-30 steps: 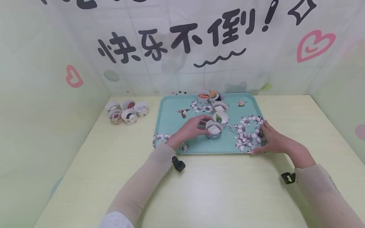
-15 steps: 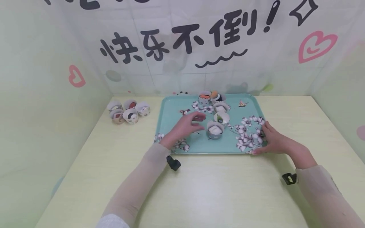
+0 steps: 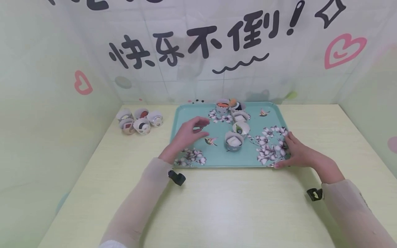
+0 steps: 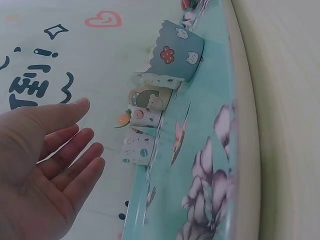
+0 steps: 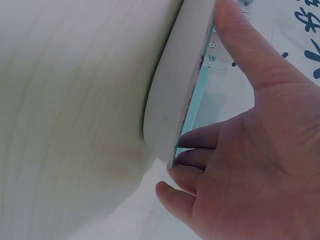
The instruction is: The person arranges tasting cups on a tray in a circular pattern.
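My left hand [image 3: 187,136] hovers over the left part of a turquoise tray [image 3: 217,159], fingers loosely bent and apart, holding nothing. To its right on the tray stands a blue-grey paper cup [image 3: 234,148] with a white item inside. Behind that cup several more paper cups run back in a line, one with a green leafy item [image 3: 238,129] and one with orange contents [image 3: 222,105]. In the left wrist view the patterned side of the blue-grey cup [image 4: 175,55] shows. My right hand [image 3: 302,153] grips the tray's front right corner, thumb on the front edge, fingers over the right rim.
A cluster of several filled paper cups [image 3: 142,126] stands on the pale wooden table [image 3: 217,206], left of the tray. A white printed backdrop [image 3: 198,75] rises behind the table, with pale walls on both sides.
My left hand has let go of the blue-grey paper cup and drawn away to the left, its fingers spreading. The cup stays on the tray. My right hand keeps its place at the corner.
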{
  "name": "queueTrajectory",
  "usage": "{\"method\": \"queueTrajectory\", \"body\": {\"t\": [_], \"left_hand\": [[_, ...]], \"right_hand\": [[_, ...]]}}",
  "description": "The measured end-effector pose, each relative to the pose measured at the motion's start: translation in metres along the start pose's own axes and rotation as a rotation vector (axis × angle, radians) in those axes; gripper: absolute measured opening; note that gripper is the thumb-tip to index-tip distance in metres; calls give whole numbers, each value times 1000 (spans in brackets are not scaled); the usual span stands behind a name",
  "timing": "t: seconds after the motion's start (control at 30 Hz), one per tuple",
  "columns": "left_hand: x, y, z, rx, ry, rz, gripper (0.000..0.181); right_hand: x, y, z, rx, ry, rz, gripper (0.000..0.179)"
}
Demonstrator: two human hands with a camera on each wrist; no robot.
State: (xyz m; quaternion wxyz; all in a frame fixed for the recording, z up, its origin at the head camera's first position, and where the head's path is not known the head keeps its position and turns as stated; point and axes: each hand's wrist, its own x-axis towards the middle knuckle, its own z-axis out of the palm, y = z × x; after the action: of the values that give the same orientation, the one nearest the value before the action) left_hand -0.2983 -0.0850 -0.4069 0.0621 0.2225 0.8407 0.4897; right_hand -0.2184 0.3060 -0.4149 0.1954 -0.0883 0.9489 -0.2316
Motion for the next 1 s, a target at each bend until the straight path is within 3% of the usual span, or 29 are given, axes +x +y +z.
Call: {"method": "queueTrajectory", "body": {"t": [0.53, 1.0], "left_hand": [[-24, -15, -47, 0, 153, -64, 43], [-45, -25, -89, 3, 257, -65, 44]], "right_hand": [[0, 1, 1, 3, 6, -11, 135], [-1, -2, -1, 14, -12, 4, 136]]}}
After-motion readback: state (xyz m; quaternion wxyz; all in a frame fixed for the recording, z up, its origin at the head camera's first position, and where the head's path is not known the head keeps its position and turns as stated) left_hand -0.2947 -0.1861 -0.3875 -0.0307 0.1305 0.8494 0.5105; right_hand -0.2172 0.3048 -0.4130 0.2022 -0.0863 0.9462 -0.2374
